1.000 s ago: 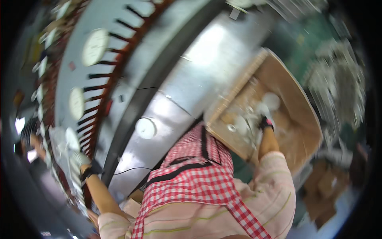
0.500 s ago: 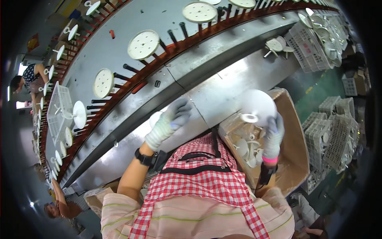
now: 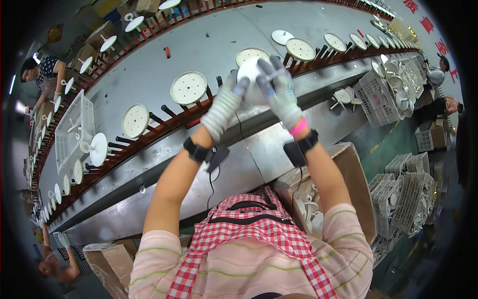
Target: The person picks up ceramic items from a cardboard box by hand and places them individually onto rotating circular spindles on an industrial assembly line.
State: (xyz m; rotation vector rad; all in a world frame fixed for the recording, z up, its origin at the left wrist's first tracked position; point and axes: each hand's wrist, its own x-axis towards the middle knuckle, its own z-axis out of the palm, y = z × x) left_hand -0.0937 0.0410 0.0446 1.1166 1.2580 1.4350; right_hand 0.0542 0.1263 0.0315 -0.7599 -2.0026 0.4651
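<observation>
Both gloved hands are stretched forward over the peg-lined rail (image 3: 196, 106). A smooth white disc (image 3: 250, 71), blurred by motion, is held up between them. My left hand (image 3: 226, 102) grips its near left side, fingers pointing up. My right hand (image 3: 280, 92) reaches over its right side with the fingers across the top edge. Both hands partly cover the disc, and its underside is hidden. Just behind it sits a cream disc (image 3: 244, 56) with small holes. Another perforated disc (image 3: 188, 88) stands on the rail to the left.
Beyond the rail lies a grey table (image 3: 226, 37). A cardboard box (image 3: 356, 169) of white parts is beside me on the right. White crates (image 3: 376, 102) stand farther right. A white basket (image 3: 74, 132) rests on the table at left, near a co-worker (image 3: 45, 82).
My right hand has lifted the white disc from above the cardboard box and carried it left and forward to the rail. My left hand has moved forward to meet it. The view has shifted.
</observation>
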